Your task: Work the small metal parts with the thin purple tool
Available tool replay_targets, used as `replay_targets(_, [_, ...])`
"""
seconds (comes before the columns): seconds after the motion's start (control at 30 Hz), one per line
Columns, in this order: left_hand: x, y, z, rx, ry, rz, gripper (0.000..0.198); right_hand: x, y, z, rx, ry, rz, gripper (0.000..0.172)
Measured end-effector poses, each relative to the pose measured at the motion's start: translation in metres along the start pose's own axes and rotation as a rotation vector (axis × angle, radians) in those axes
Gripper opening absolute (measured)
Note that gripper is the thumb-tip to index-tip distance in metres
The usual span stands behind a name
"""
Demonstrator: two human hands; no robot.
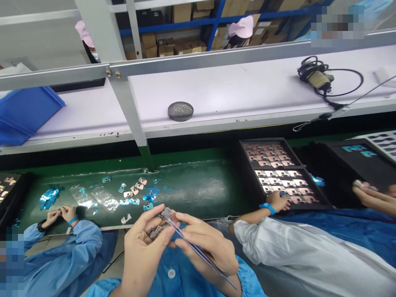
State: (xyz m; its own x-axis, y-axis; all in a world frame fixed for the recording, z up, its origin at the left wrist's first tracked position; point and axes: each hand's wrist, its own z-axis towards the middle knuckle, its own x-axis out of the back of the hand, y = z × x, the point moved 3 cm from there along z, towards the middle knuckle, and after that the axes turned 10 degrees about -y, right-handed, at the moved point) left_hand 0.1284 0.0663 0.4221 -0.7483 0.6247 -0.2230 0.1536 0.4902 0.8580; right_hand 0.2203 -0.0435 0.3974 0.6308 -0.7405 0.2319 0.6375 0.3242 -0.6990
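We recorded a long green bench [198, 185] beneath a white shelf [232, 90]. On the bench, to the left and right, we noted one co-worker's light-blue sleeve [83, 243] and another's whitish sleeve [278, 243]; the second co-worker's hand [278, 201] was at a black, two-section tray [247, 169] of flat metal pieces in rows.

Our left hand [142, 245] was partly curled: fingertips narrowed on a small, silvery, block-like metal part [167, 213], with a cluster of similar metal bits [155, 232] lower, against the curled fingers. Our right hand [212, 243] was closed around slender, purple-blue metal tweezers [202, 254], their tip end at the held part; we could not tell whether the tips gripped it. Part and tweezers were above the bench's near edge.

Beyond the left hand we logged crinkled, shiny blue film [152, 194] and, beside it, loose pinkish metal plates [135, 190], lying flat.
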Motion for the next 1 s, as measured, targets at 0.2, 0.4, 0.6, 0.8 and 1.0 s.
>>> replay_targets(0.2, [-0.019,-0.006,0.0,-0.038,0.008,0.042,0.046,0.02,0.007,-0.006,0.046,-0.042,-0.052,0.03])
replay_targets(0.4, [-0.038,-0.004,0.006,-0.073,0.005,0.054,0.049,0.034,0.013,-0.005,0.118,0.004,-0.121,0.028])
replay_targets(0.6, [-0.055,-0.006,0.009,-0.084,-0.001,0.046,0.048,0.049,0.013,-0.014,0.196,-0.017,-0.275,0.036])
replay_targets(0.8, [-0.052,-0.016,0.009,-0.075,-0.016,0.065,0.047,0.053,0.015,-0.021,0.161,0.03,-0.247,0.029])
replay_targets(1.0, [-0.035,-0.025,0.012,-0.084,-0.132,0.174,0.052,0.048,0.016,-0.02,0.076,0.077,-0.075,0.023])
